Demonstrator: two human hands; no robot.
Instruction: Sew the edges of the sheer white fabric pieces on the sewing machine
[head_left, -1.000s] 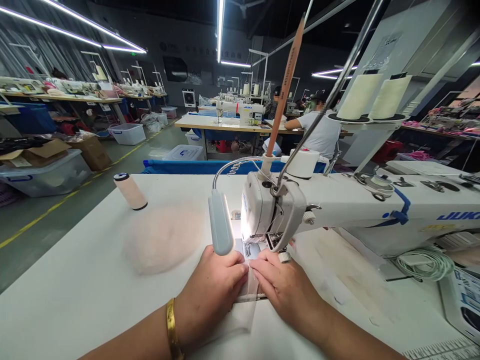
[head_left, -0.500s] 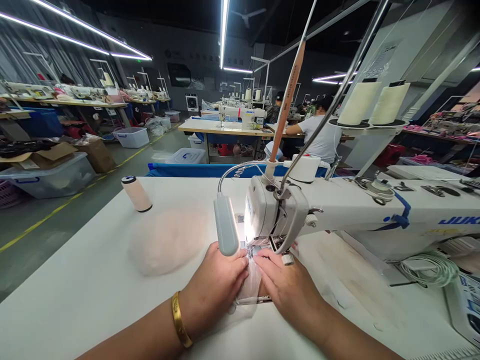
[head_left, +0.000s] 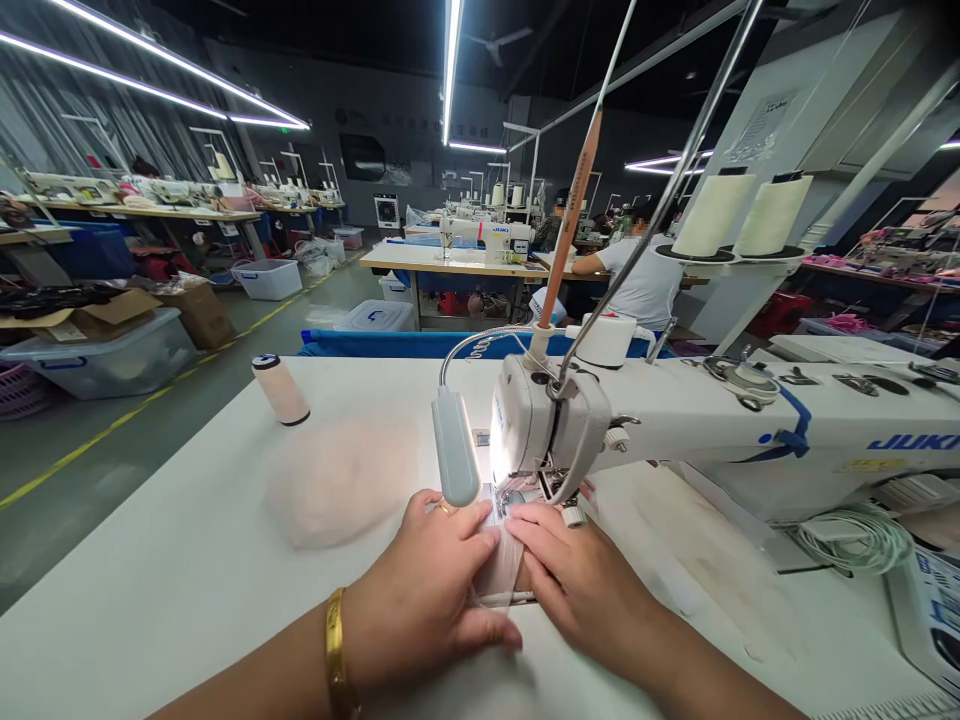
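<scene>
A strip of sheer pale fabric (head_left: 501, 575) lies under the needle and presser foot (head_left: 510, 503) of a white sewing machine (head_left: 559, 430). My left hand (head_left: 427, 585), a gold bangle at its wrist, rests at the left of the strip. Its fingers are spread, with fingertips touching cloth near the foot and the thumb stretched out toward me. My right hand (head_left: 581, 580) has its fingers close together on the right edge of the fabric, just in front of the foot; part of its grip is hidden.
A soft heap of sheer pinkish fabric (head_left: 345, 480) lies on the white table left of the machine, with a pale thread cone (head_left: 281, 390) behind it. A grey lamp (head_left: 456, 450) hangs close over my left fingers. Coiled pale cable (head_left: 855, 540) sits at right.
My left hand has opened out: its thumb has swung away from the fingers toward me, off the strip. My right hand stays almost in place beside the presser foot.
</scene>
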